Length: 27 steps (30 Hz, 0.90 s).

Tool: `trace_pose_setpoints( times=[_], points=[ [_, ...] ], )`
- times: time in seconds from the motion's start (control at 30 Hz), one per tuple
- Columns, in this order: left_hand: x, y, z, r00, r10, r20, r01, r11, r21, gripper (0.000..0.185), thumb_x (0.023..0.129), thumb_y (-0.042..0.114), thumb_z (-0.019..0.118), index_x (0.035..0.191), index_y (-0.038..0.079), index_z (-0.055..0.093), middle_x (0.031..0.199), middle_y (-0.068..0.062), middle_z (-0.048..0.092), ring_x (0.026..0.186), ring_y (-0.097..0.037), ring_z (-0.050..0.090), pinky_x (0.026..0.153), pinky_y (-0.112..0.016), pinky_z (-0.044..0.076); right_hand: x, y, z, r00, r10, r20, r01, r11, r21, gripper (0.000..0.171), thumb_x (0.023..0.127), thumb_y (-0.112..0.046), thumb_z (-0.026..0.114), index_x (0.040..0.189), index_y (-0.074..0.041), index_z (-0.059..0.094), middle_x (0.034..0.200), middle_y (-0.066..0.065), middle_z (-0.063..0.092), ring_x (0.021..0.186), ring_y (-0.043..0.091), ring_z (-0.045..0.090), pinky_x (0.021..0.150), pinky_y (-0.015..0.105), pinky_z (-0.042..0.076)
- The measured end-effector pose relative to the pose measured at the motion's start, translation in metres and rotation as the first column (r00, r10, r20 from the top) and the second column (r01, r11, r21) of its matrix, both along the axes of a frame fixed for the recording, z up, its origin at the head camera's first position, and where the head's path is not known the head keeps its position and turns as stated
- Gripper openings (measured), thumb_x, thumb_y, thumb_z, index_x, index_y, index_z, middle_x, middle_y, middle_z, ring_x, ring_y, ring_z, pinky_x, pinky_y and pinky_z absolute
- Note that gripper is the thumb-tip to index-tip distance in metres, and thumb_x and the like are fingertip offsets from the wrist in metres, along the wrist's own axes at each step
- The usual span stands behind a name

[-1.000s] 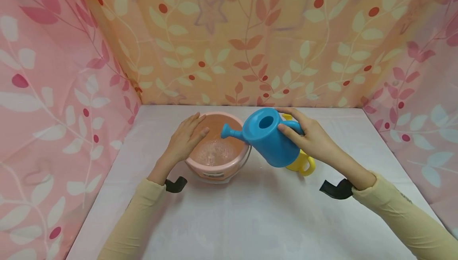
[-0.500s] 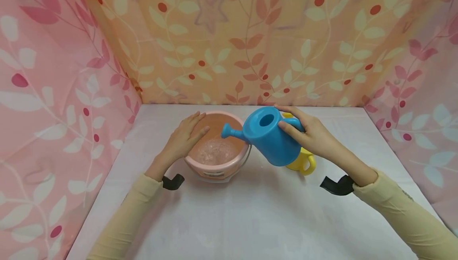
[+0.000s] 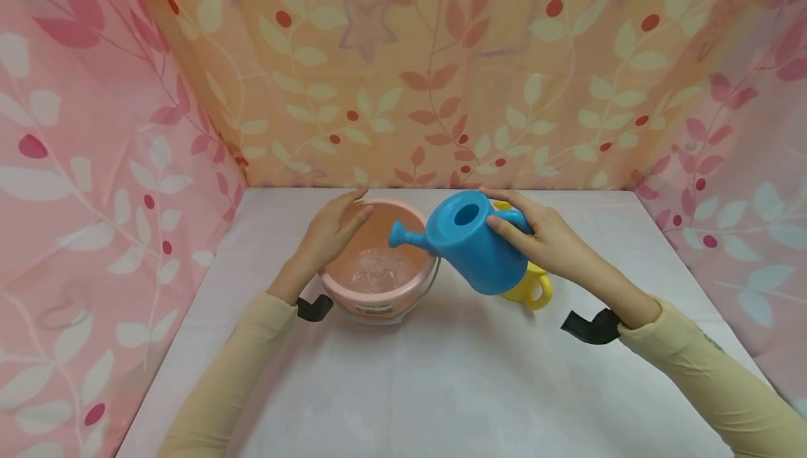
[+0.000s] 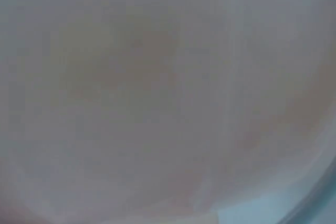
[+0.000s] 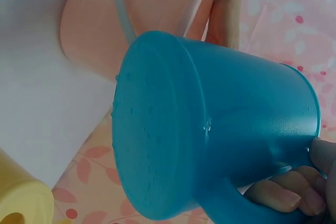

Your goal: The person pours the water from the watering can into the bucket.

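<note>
My right hand (image 3: pixel 548 237) grips the handle of a blue watering can (image 3: pixel 482 258), fingers curled round it in the right wrist view. The can is raised off the table and tilted, its spout (image 3: pixel 406 235) over a pink bucket (image 3: pixel 377 297). Clear water (image 3: pixel 378 272) with a rippled surface lies in the bucket. My left hand (image 3: pixel 324 237) is at the bucket's left rim, fingers and thumb extended; whether it touches the rim cannot be told. Droplets cling to the can's base (image 5: pixel 149 135). The left wrist view is a pale blur.
A yellow vessel with a looped handle (image 3: pixel 541 293) stands behind the watering can, partly hidden by it. A thin wire-like handle (image 3: pixel 435 276) hangs at the bucket's right side. White cloth covers the table (image 3: pixel 403 388); leaf-patterned curtains (image 3: pixel 435 80) enclose it on three sides.
My left hand has shifted slightly up and its fingers have lifted a little at the bucket's rim. The watering can stays tilted in nearly the same place. The water's ripples have changed.
</note>
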<state>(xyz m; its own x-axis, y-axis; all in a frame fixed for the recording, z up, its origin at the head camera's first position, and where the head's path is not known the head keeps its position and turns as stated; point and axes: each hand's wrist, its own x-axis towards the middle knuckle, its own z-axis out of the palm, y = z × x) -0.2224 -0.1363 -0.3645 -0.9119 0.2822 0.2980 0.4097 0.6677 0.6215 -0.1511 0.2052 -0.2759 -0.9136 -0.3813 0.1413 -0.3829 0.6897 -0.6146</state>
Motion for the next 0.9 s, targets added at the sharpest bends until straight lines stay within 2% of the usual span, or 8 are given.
trace_pose_setpoints(
  times=[0.3, 0.53, 0.9],
  points=[
    [0.0006, 0.0012, -0.0055, 1.000, 0.000, -0.001, 0.000, 1.000, 0.001, 0.060, 0.093, 0.055, 0.041, 0.142, 0.021, 0.039, 0.134, -0.006, 0.052, 0.128, -0.028, 0.042, 0.104, -0.049, 0.034, 0.0006, -0.0012, 0.0001, 1.000, 0.012, -0.007, -0.012, 1.000, -0.006, 0.052, 0.094, -0.035, 0.053, 0.141, -0.021, 0.037, 0.127, 0.015, 0.056, 0.111, 0.041, 0.055, 0.083, 0.058, 0.048],
    [0.0034, 0.0017, -0.0045, 1.000, -0.001, 0.017, 0.001, 1.000, -0.029, 0.062, 0.093, 0.057, 0.038, 0.144, 0.021, 0.036, 0.138, -0.006, 0.047, 0.131, -0.028, 0.039, 0.106, -0.049, 0.032, -0.0001, -0.0017, 0.0006, 1.000, 0.014, -0.021, -0.014, 1.000, 0.006, 0.052, 0.094, -0.035, 0.053, 0.141, -0.021, 0.037, 0.127, 0.016, 0.056, 0.111, 0.042, 0.055, 0.083, 0.059, 0.048],
    [0.0029, 0.0013, -0.0055, 0.999, -0.005, 0.041, 0.005, 1.000, -0.007, 0.061, 0.093, 0.057, 0.039, 0.143, 0.021, 0.036, 0.137, -0.005, 0.048, 0.130, -0.028, 0.038, 0.105, -0.050, 0.032, 0.0004, -0.0032, 0.0028, 1.000, 0.012, -0.009, -0.012, 1.000, 0.018, 0.052, 0.094, -0.036, 0.053, 0.141, -0.021, 0.037, 0.126, 0.015, 0.057, 0.111, 0.041, 0.055, 0.082, 0.058, 0.049]
  ],
)
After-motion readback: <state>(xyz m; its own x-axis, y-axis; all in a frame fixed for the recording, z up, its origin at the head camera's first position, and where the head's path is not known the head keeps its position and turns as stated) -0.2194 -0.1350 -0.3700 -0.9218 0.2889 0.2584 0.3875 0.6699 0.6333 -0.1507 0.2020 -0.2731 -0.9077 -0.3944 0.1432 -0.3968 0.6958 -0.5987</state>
